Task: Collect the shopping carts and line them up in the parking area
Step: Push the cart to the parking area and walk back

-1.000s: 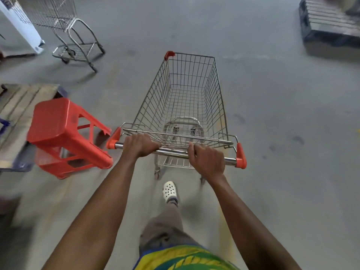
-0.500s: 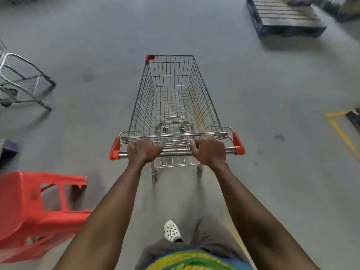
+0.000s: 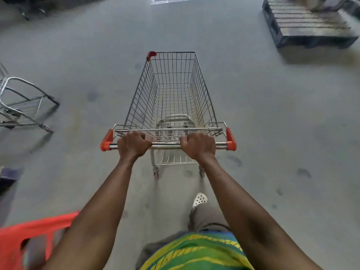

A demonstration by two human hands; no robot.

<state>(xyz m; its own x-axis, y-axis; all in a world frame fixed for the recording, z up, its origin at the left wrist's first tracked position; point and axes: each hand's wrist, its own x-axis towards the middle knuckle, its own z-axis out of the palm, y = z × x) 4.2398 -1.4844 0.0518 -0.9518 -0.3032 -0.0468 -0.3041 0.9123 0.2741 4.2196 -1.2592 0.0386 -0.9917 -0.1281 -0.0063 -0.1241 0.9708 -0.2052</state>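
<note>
An empty wire shopping cart (image 3: 171,90) with orange handle caps stands straight ahead of me on the grey concrete floor. My left hand (image 3: 133,144) grips the left part of its chrome handle bar (image 3: 165,146). My right hand (image 3: 198,145) grips the same bar further right. A second metal cart (image 3: 21,106) shows only its lower frame and wheels at the left edge.
A dark pallet (image 3: 307,26) lies at the far right. A red plastic stool (image 3: 25,238) is at the bottom left beside my left arm. A dark object (image 3: 8,177) sits at the left edge. My white shoe (image 3: 199,199) steps behind the cart.
The cart rolled forward with both hands on its bar. The red stool slid back to the bottom left, the second cart drifted to the left edge, and the pallet came closer.
</note>
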